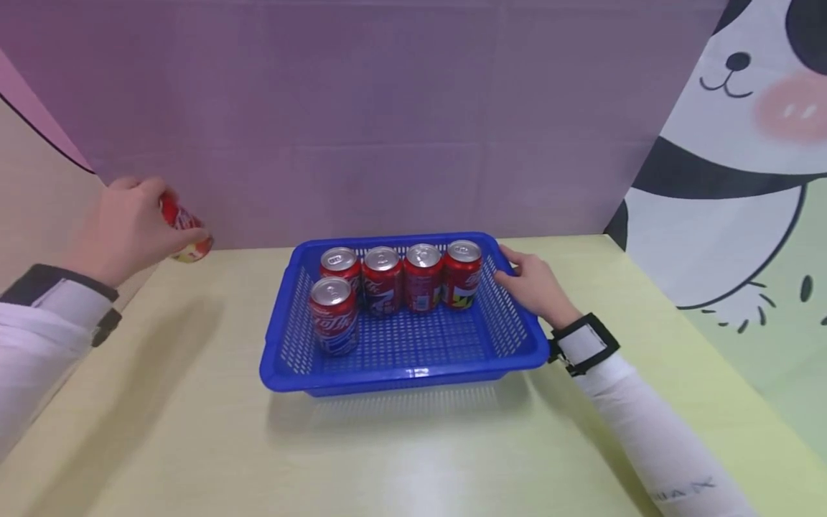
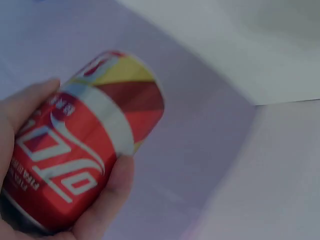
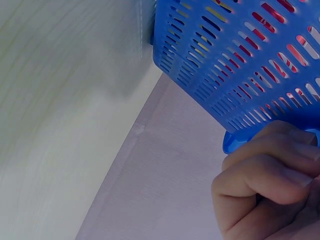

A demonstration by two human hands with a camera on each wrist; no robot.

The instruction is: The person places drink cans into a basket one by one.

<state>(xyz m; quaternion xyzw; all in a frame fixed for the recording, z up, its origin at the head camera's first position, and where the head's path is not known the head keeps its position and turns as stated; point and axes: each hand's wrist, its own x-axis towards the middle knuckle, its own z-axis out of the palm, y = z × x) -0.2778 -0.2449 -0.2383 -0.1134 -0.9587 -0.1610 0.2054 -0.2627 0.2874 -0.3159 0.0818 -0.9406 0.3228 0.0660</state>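
Off to the left, my left hand [image 1: 125,233] grips a red soda can [image 2: 107,117] with white lettering and a yellow patch, held tilted above the table. A blue plastic basket [image 1: 403,378] with slotted walls is in front of me. My right hand [image 1: 538,286] grips its right rim, fingers curled over the edge in the right wrist view. Inside, several red cans stand upright: a row along the back, ending in a can [image 1: 462,276] at the right, and one can [image 1: 334,319] in front of the row at the left.
The basket is on a light wood-toned table [image 1: 413,459]. Behind it rises a purple wall panel [image 1: 388,143]. A wall with a painted panda [image 1: 717,237] stands to the right, and a pale wall [image 1: 45,187] to the left.
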